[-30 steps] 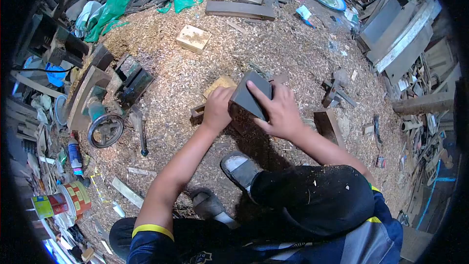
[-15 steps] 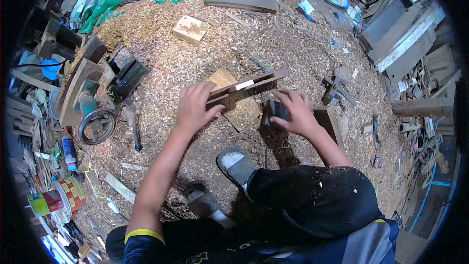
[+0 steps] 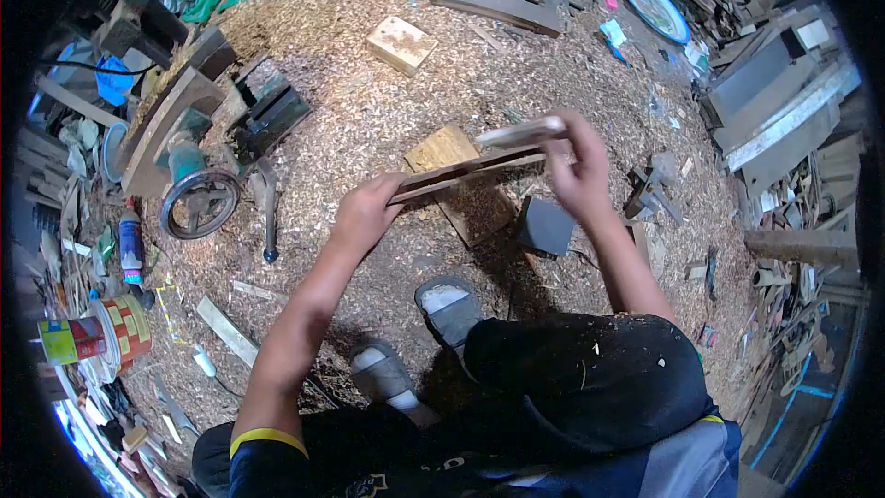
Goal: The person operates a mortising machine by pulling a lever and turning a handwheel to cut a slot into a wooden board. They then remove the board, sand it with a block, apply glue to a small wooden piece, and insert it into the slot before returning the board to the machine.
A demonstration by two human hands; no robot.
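My left hand is closed round the near-left end of a long, narrow wooden piece with a slot along it. That piece lies slantwise over a pale wooden board on the ground. At its far right end, my right hand pinches a short pale strip, blurred by motion, just above the slotted piece. Below the right hand, a dark square-faced block rests on the ground beside the board.
Wood shavings cover the floor. A machine vice with a handwheel stands at left, a lever beside it. Ahead lie a light wood block and a dark beam. A metal tool lies at right; sandalled feet are close below.
My right hand has let go of the dark block and moved up to the slotted piece's right end. The pale strip, earlier lying on that piece, is now lifted in it. The view has shifted.
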